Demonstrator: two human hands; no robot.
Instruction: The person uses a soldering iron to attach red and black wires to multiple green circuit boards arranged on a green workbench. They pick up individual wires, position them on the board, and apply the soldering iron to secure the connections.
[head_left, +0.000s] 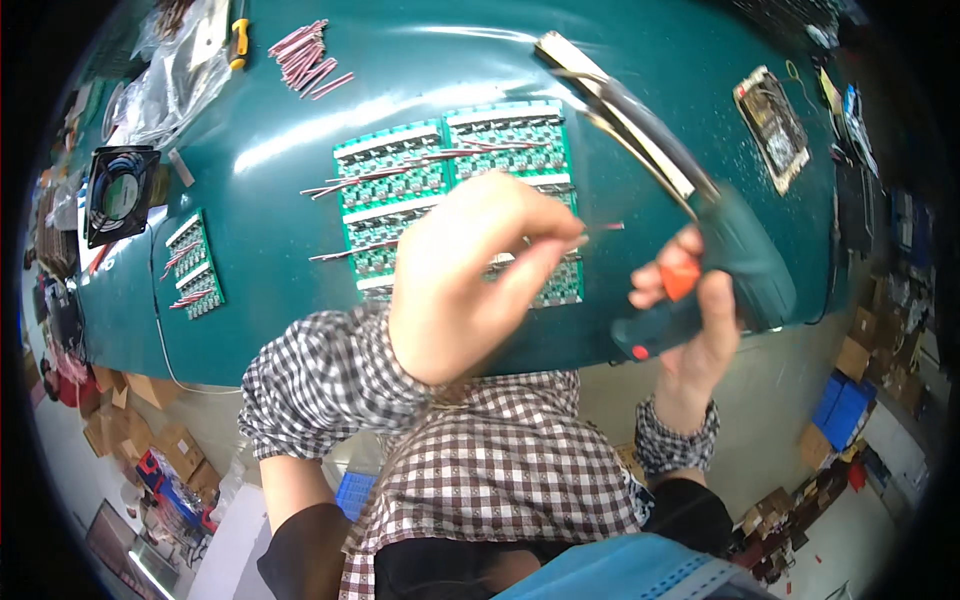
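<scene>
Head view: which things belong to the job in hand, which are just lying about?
Apparently in the job:
green trigger tool in right hand
green circuit boards under left hand
thin wires across those boards
loose pile of similar wires

Apparently lying about:
yellow-handled tool
clear plastic bags
blue bin at far right

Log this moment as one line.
left hand: pinching thin wire over circuit boards | right hand: gripping green trigger tool | wire pile: on green table
</scene>
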